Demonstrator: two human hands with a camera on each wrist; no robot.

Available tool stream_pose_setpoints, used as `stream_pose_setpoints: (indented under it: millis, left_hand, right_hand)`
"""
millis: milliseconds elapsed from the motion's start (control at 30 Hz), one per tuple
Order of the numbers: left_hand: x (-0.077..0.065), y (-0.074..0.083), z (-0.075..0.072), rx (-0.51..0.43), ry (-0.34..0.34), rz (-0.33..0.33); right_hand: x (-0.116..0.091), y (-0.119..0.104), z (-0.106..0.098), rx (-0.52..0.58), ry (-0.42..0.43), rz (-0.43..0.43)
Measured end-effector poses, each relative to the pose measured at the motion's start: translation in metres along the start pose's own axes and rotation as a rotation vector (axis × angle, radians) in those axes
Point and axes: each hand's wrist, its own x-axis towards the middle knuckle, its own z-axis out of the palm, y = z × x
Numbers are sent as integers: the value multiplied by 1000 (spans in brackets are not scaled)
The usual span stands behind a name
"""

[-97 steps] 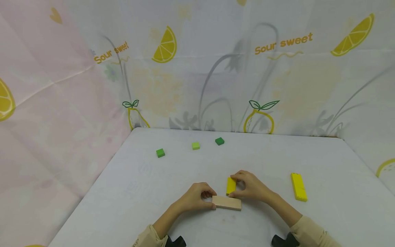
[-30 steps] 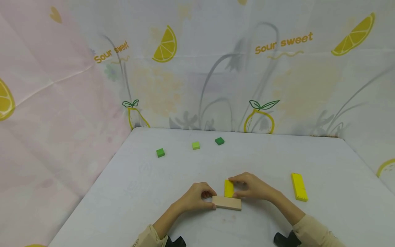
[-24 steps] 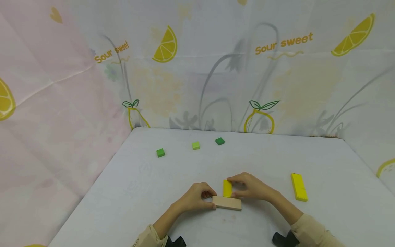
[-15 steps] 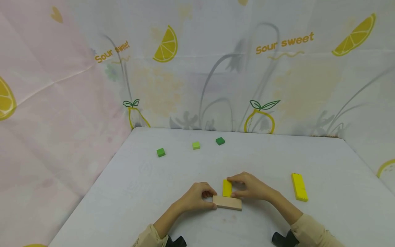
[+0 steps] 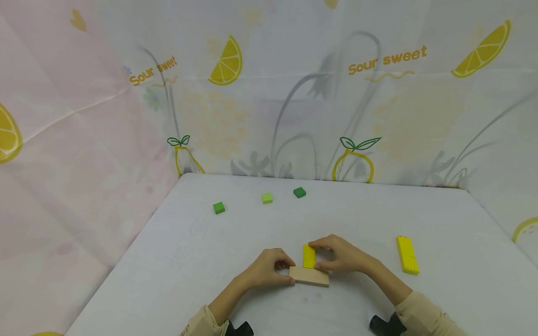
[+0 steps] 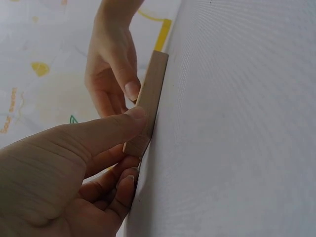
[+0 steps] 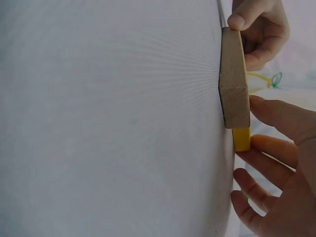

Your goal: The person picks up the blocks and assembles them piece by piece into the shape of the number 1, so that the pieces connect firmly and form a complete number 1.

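Note:
My left hand (image 5: pixel 268 268) pinches the left end of a plain wooden block (image 5: pixel 310 276) between thumb and fingers; the block lies flat on the table. My right hand (image 5: pixel 340 254) grips a yellow block (image 5: pixel 308 256) by its right side, index finger at the far end and thumb at the near end. This yellow block stands crosswise directly behind the wooden block, its near end right at the wood's back edge. In the right wrist view the wooden block (image 7: pixel 234 79) hides most of the yellow block (image 7: pixel 241 139).
Another yellow block (image 5: pixel 407 255) lies to the right on the white table (image 5: pixel 357 210). Toward the back are a green block (image 5: pixel 219 207), a light green block (image 5: pixel 267 198) and a dark green block (image 5: pixel 300 192). A patterned cloth (image 5: pixel 269 116) hangs behind the table.
Over the earlier frames my right hand slid the yellow block left and nearer, against the wooden block's back edge. In the last half second both hands barely moved. The left hand kept its grip.

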Motion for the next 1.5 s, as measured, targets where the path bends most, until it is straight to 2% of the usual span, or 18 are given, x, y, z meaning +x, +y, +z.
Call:
stream_pose_setpoints:
  millis: [167,400,767,1133,1500]
  left_hand:
    - [0,0,0,-3,2,3]
    - [0,-2,0,-1,10,25]
    - [1,-2,0,-1,4,24]
    - [1,-1,1,7,7,22]
    - [0,0,0,8,4,5]
  right_hand:
    - [2,-1,1,-4,5,-11]
    - [7,-4,4,-66,22,-17]
    - [13,-15,6,-117,-16,62]
    - [12,-16,7,-194,-32,16]
    - [10,-16,7,-167,-28,12]
